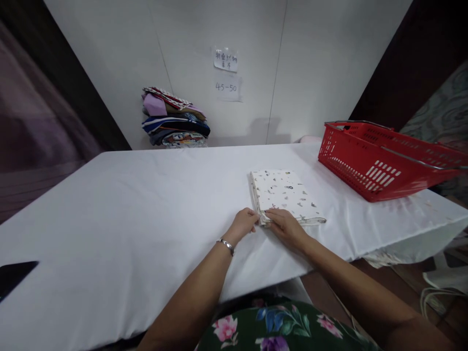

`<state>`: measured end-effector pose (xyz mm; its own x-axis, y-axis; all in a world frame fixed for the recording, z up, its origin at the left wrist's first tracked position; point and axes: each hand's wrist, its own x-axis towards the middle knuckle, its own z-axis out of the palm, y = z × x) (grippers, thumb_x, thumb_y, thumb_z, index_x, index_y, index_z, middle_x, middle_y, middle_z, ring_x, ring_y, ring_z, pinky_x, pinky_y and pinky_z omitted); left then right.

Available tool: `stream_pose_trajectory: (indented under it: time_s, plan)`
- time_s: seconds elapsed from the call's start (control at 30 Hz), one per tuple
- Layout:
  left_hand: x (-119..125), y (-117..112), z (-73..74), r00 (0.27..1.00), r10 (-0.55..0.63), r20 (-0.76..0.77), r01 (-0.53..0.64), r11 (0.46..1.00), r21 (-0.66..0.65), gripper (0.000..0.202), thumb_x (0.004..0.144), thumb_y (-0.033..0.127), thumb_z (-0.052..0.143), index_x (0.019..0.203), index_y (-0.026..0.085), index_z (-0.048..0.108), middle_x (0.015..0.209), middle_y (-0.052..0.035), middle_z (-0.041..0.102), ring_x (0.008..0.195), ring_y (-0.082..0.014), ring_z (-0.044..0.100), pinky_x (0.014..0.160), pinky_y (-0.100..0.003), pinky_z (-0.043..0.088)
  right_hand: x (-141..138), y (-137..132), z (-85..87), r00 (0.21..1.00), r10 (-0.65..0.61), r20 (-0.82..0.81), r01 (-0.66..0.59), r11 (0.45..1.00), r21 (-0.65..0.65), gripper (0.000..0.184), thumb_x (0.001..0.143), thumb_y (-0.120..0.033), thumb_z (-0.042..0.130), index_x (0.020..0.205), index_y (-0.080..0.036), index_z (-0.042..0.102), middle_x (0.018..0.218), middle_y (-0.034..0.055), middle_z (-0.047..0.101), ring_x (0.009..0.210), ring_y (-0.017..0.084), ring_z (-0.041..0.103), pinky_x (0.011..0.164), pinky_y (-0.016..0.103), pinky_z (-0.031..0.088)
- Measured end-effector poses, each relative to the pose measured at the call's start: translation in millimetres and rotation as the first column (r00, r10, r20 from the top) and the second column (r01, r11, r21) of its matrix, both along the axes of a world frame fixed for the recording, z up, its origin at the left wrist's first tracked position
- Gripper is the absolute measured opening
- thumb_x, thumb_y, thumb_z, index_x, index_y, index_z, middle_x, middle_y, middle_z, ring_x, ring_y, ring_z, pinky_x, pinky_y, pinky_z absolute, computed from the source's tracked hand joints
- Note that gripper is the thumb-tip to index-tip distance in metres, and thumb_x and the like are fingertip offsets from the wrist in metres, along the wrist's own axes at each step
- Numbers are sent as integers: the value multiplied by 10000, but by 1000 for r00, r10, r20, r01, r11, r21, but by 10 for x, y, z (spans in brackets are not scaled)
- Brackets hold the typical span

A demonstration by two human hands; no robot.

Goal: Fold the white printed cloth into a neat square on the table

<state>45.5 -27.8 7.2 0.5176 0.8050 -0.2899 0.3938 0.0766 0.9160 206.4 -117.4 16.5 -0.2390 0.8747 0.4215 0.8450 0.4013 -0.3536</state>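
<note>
A folded white cloth with small dark prints (283, 194) lies on the white-covered table (146, 204), right of centre. Both hands meet at its near left corner. My left hand (244, 223), with a silver bracelet on the wrist, has its fingers curled and pinches the cloth's corner edge. My right hand (287, 225) rests on the near edge of the cloth, fingers pressed together on the fabric and gripping it.
A red plastic basket (380, 158) with metal handles stands at the table's right end. A pile of folded clothes (174, 119) sits at the back by the wall, under two paper notes. A dark flat object (14, 275) lies at the left edge.
</note>
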Motion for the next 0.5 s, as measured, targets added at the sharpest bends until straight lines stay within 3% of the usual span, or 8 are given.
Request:
stream_pose_trajectory:
  time_s: [0.1, 0.17, 0.37, 0.5]
  plan:
    - [-15, 1, -18, 1000, -22, 1, 22, 1000, 11, 120, 746, 261, 524, 793, 151, 508, 729, -18, 645, 400, -54, 498, 408, -182, 360, -45, -10, 107, 998, 4, -69, -13, 992, -124, 295, 944, -300, 340, 1041, -259, 615, 959, 45, 668, 916, 195, 602, 812, 334, 462]
    - [-20, -3, -16, 999, -38, -14, 38, 999, 18, 126, 748, 268, 518, 788, 149, 514, 740, -25, 649, 393, -59, 501, 406, -189, 369, -61, -11, 128, 995, -22, -96, 9, 990, -138, 313, 947, -308, 323, 1032, -263, 621, 930, 39, 672, 900, 200, 604, 810, 334, 462]
    - [-18, -49, 53, 995, -86, -52, 83, 995, -47, 157, 736, 276, 530, 824, 146, 526, 695, -32, 658, 400, -93, 550, 413, -199, 379, -53, -8, -60, 997, -70, -40, 69, 997, -21, 277, 919, -280, 390, 1117, -246, 580, 1073, 64, 644, 1034, 222, 561, 898, 381, 422]
    - [-15, -61, 39, 997, -78, -14, 78, 996, -37, 106, 724, 254, 524, 756, 153, 517, 687, -22, 655, 423, -92, 568, 399, -181, 341, -41, -29, -170, 997, -55, 59, 51, 996, 66, 378, 873, -292, 487, 1245, -226, 498, 1210, 102, 580, 1152, 258, 491, 968, 456, 370]
